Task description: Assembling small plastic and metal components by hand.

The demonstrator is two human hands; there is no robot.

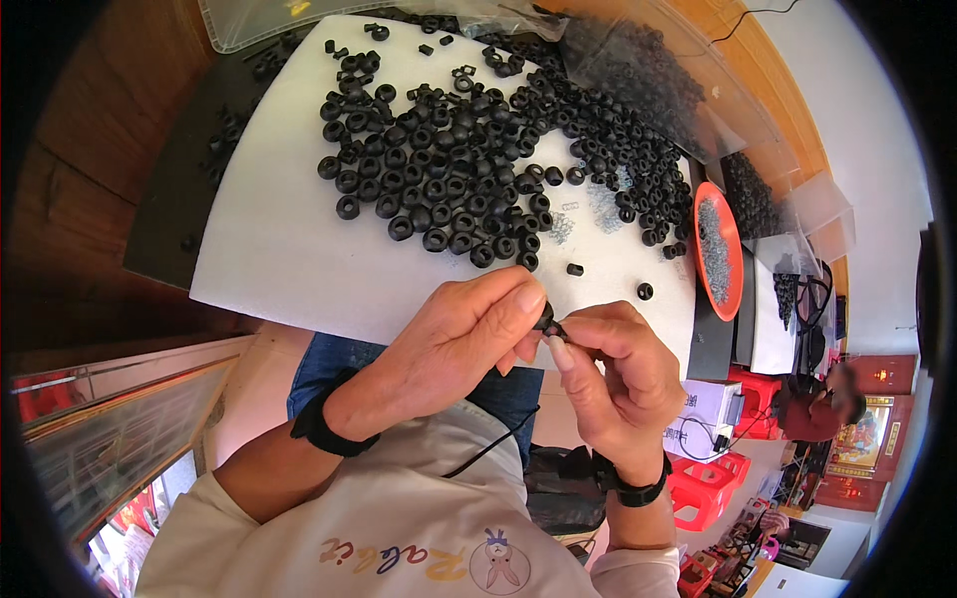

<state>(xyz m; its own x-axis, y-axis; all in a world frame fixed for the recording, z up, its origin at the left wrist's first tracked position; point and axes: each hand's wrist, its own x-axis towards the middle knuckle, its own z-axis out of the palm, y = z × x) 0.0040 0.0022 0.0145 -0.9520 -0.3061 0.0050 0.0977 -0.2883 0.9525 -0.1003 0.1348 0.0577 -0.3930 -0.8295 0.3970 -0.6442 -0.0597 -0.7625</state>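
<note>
Both hands meet just over the near edge of a white foam sheet point(269, 234) on the dark desk point(164, 234). The left hand point(477, 321) pinches a small black plastic fitting point(544, 316) between thumb and fingers; the right hand point(620, 371) closes thumb and index finger on its 4 o'clock end. Whether that end is a separate piece I cannot tell, as the fingertips cover it.

From the hands, a heap of rounded, holed black beads point(427, 169) lies at 11 o'clock, more black parts crowd at 1 o'clock, and an orange bowl point(735, 254) of small silvery metal bits stands at 2 o'clock. One bead point(645, 291) sits alone nearby, also at 2 o'clock.

The step looks like fitting or seating something into the fitting by hand. The next move probably calls for a steady left grip, good alignment and a light right-hand push or twist.
</note>
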